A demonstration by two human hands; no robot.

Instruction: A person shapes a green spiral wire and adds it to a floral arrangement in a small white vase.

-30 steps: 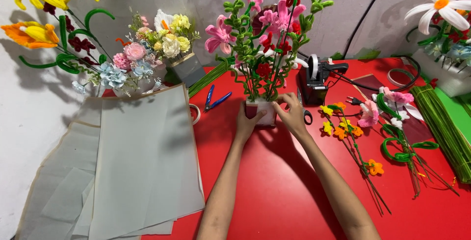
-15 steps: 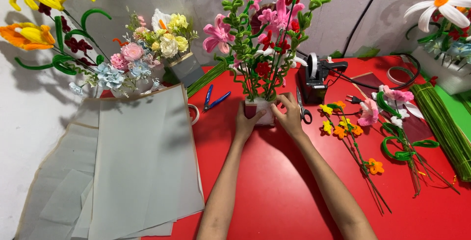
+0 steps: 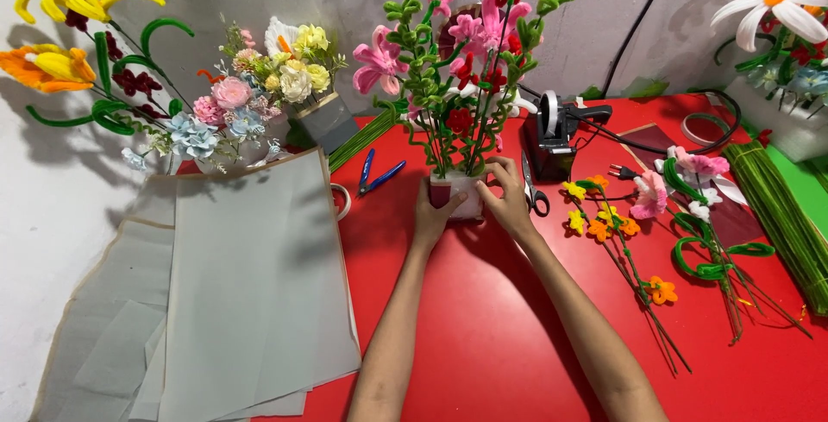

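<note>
Red worktop (image 3: pixel 483 327), near edge: grey paper sheets (image 3: pixel 224 301) at left. Centre: left hand (image 3: pixel 434 215) and right hand (image 3: pixel 504 200), fingers closed around a small white pot (image 3: pixel 461 193) of pipe-cleaner flowers (image 3: pixel 457 51). Scissors (image 3: pixel 532 191) lie just beside.

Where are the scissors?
In the head view, the scissors lie on the red table, just right of the right hand, beside the black tape dispenser.

Bare red worktop (image 3: pixel 483 336) between the forearms gives open room. Grey paper sheets (image 3: pixel 224 301) crowd the left; loose pipe-cleaner flower stems (image 3: pixel 638 275) and black-handled scissors (image 3: pixel 533 191) block the right.
</note>
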